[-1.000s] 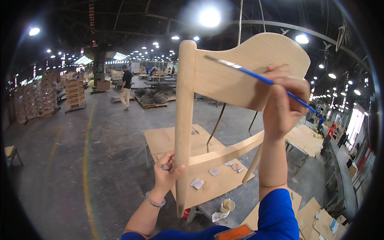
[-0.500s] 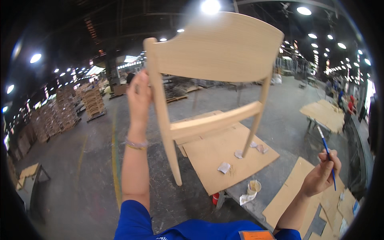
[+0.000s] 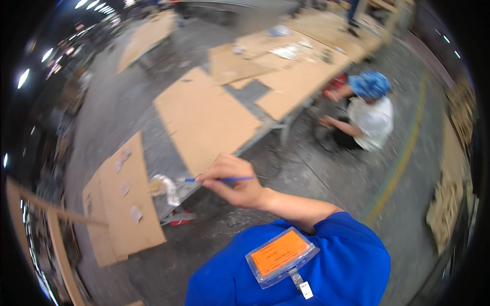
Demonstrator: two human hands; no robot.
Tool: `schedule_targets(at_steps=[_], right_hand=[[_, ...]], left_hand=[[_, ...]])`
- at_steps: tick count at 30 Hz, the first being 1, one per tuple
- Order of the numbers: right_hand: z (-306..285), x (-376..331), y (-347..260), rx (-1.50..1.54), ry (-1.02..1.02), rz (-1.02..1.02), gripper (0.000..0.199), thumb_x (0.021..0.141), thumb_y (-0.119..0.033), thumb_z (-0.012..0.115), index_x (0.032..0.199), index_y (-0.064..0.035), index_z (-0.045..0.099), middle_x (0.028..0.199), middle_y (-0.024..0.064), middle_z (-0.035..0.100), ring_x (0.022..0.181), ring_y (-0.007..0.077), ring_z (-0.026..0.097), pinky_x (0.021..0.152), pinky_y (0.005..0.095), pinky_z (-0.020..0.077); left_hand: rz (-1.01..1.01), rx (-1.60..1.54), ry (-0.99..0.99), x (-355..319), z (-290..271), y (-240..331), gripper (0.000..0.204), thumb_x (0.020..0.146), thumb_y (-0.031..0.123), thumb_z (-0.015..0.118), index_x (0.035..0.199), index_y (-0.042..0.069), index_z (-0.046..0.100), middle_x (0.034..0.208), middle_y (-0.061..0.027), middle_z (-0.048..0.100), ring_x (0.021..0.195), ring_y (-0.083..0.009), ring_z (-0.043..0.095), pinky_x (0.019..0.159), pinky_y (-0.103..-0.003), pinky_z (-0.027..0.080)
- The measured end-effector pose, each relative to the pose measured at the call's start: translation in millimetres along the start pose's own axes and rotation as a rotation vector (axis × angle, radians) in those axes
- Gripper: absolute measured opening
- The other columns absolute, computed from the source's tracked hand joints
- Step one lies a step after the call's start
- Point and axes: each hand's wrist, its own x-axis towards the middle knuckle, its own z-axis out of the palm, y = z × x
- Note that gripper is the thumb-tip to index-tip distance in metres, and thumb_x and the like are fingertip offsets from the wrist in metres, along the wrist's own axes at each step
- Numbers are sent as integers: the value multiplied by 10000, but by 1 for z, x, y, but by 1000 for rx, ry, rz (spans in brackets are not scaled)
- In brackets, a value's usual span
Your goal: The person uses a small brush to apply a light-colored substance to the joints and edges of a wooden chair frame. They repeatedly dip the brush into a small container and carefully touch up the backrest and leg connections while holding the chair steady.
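Observation:
My right hand [image 3: 232,179] is closed around a thin paintbrush [image 3: 239,178] with a blue handle. The brush lies almost level, its tip pointing left toward a small tub [image 3: 157,186] of pale stuff at the table's corner. A crumpled white paper or rag [image 3: 170,192] lies against the tub. Brush tip and tub are close; whether they touch is too blurred to tell. At the left edge, part of a pale wooden chair back [image 3: 62,255] shows, tilted, with its rail over the cardboard. My left hand is out of view.
Cardboard sheets [image 3: 206,120] cover the long table. Sandpaper-like pieces lie on the near cardboard [image 3: 115,204]. A co-worker [image 3: 370,109] in a blue patterned head cover crouches beside the table at right. Another table [image 3: 148,38] stands far left, stacked wood [image 3: 444,209] far right.
The view has swung right and down. The chair back has gone from the middle to the left edge, and my left hand has left view. The brush, upright before, now lies level near the tub.

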Motion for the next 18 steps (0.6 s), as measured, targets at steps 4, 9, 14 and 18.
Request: schedule_targets(at_steps=[4,9,14,18], right_hand=[[-115,-56,-10,-233,-4,-19,188,872,-31,768,1057,-62,770,875,66,684,804,251,642,722,369,522],[-247,-127,-30,-568,-22,124,268,858,-43,775,1122,-46,726,925,71,695,836,265,655,727,381,552],[-330,-170,-28,-853,52,165,269,805,-29,777,1065,-51,713,934,66,690,871,274,656,743,387,540],[-375,-191,0,-939,32,244,374,795,-10,734,1165,-52,703,1071,88,682,939,303,657,838,408,546]], left_hand=[[-743,-318,-642,-265,4,146,332,1046,290,588,1151,-7,694,988,-85,681,625,-86,513,546,-248,403],[-1618,-1115,-2004,-462,-58,459,537,1105,472,523,1340,5,645,1163,-115,703,519,-14,345,431,-193,260],[-1972,-1305,-2407,-483,-102,637,554,1099,446,546,1453,21,576,1261,-99,724,529,-12,367,437,-186,286],[-2044,-1094,-2448,-520,-94,701,403,1113,384,544,1321,44,598,1204,-121,733,502,-17,366,423,-187,294]])
